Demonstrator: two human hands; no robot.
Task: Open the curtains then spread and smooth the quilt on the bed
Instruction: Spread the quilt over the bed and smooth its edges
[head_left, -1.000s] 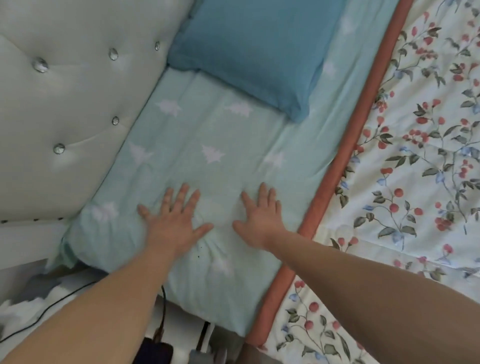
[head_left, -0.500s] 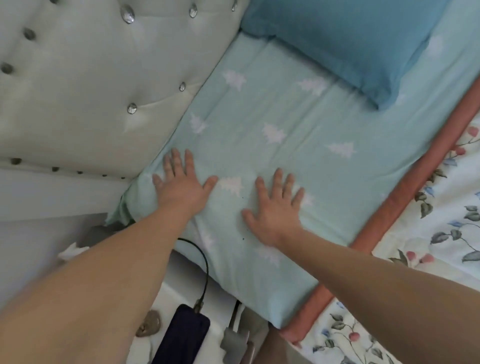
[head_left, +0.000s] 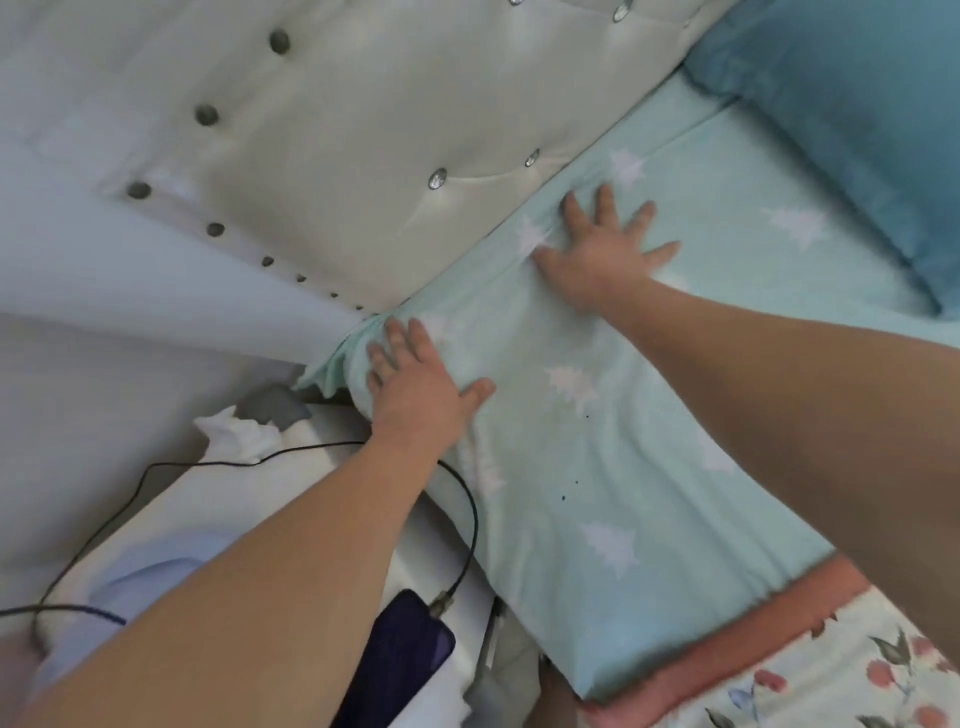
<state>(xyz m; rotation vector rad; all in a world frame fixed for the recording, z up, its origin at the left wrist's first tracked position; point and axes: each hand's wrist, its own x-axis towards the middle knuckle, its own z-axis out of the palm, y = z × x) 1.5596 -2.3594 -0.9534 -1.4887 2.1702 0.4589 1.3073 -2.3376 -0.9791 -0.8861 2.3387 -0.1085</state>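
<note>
A pale green sheet (head_left: 649, 467) with white tree shapes covers the head end of the bed. My left hand (head_left: 415, 379) lies flat, fingers apart, on the sheet's wrinkled corner at the mattress edge. My right hand (head_left: 602, 249) presses flat on the sheet farther up, close to the headboard. The floral quilt (head_left: 841, 680) with an orange border (head_left: 737, 639) shows only at the bottom right, its edge lying across the sheet. No curtains are in view.
A cream tufted headboard (head_left: 363, 130) with shiny buttons fills the top left. A blue pillow (head_left: 852, 114) lies at the top right. Beside the bed sit a dark phone (head_left: 405, 660) with a black cable (head_left: 467, 509) plugged in, and crumpled white cloth (head_left: 239, 431).
Both hands have slid across the sheet toward the headboard, the left onto the sheet's corner. The view has swung left, so most of the quilt has left the frame.
</note>
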